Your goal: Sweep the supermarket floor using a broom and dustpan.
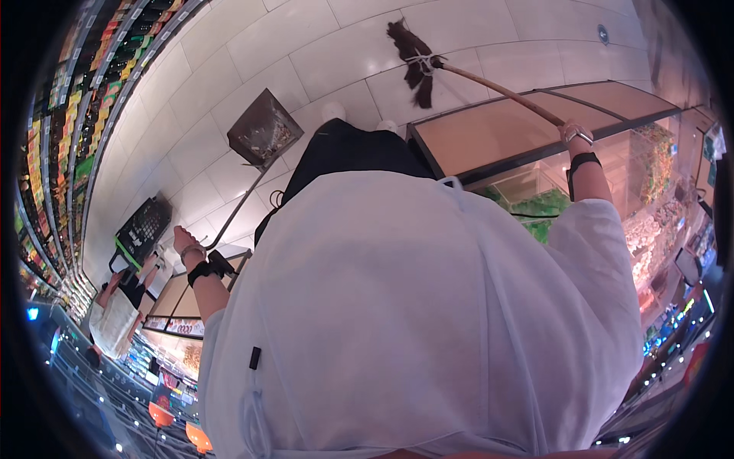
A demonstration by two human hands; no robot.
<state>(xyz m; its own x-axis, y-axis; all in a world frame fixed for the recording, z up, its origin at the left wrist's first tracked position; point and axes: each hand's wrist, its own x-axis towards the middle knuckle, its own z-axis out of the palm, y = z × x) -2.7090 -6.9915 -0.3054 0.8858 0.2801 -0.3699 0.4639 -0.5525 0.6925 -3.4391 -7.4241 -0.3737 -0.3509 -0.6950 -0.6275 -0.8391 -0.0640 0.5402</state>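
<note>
My right hand [573, 133], at the upper right, is closed around the end of a broom's wooden handle [504, 92]. The broom's dark brown bristle head [417, 66], bound with pale cord, lies on the tiled floor beyond my feet. At the left, my left hand [189, 242] grips the upper end of a long dark dustpan handle [235, 209]; its fingers show only partly. The dustpan [266, 132] is at floor level left of my feet, with small pale debris inside. Both wrists wear black bands.
A display counter [487, 135] with clear bins runs along my right. Stocked shelves [74, 115] curve along the far left. A person [114, 315] stands at the lower left by a black shopping basket or cart [143, 229]. Another counter [172, 298] is behind my left hand.
</note>
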